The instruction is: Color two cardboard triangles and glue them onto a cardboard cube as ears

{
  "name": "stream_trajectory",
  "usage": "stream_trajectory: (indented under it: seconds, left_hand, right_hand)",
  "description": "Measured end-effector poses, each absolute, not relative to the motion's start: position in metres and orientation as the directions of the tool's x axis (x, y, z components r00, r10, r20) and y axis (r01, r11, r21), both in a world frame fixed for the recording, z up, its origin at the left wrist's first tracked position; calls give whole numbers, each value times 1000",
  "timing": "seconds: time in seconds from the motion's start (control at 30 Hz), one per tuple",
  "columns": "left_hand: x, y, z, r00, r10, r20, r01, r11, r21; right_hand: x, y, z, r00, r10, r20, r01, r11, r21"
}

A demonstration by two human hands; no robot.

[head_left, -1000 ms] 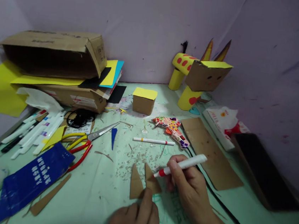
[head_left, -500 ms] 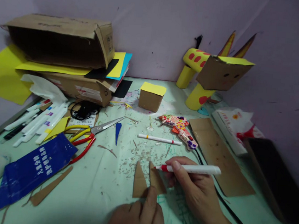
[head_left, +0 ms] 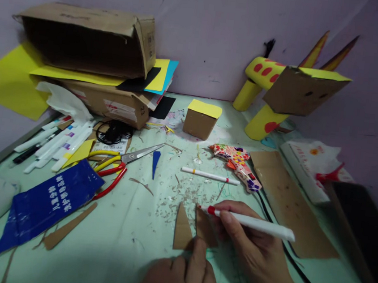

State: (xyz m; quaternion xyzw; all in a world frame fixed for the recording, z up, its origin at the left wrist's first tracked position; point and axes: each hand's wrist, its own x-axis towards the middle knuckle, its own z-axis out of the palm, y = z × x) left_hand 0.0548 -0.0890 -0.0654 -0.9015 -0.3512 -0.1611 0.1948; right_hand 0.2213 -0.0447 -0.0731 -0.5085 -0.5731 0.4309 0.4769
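The right cardboard triangle (head_left: 205, 228) lies on the counter (head_left: 114, 241) in the lower middle of the frame, just beside the left cardboard triangle (head_left: 182, 233). Both are cut to shape. Colouring seems barely begun: the felt-tip marker (head_left: 257, 225) has its red end at the right triangle's upper point, though firm contact is hard to tell. Most of that piece and all the visible face of its neighbour look bare, so nearly all the colouring appears left.

The right hand (head_left: 255, 249) pinches the marker between thumb and forefinger near its red end. The left hand (head_left: 184, 278) pinches nothing; its forefinger is stretched onto the right triangle's lower edge, the other fingers curled under.

Farther out lie a banded white pen (head_left: 210, 176), a flowered glue gun (head_left: 237, 164) and scissors (head_left: 140, 155). Beyond, a small yellow-topped cardboard box (head_left: 199, 125) carries no points, while the spotted cardboard animal (head_left: 298, 92), upper right, has two coloured ones.
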Motion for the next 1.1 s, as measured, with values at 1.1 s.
stream_trajectory:
  seconds: [1.1]
  left_hand:
    - [57,-92,-71,677,582,450,720,-652,-239]
  right_hand:
    - [223,-44,-76,-50,998,38,231,49,-972]
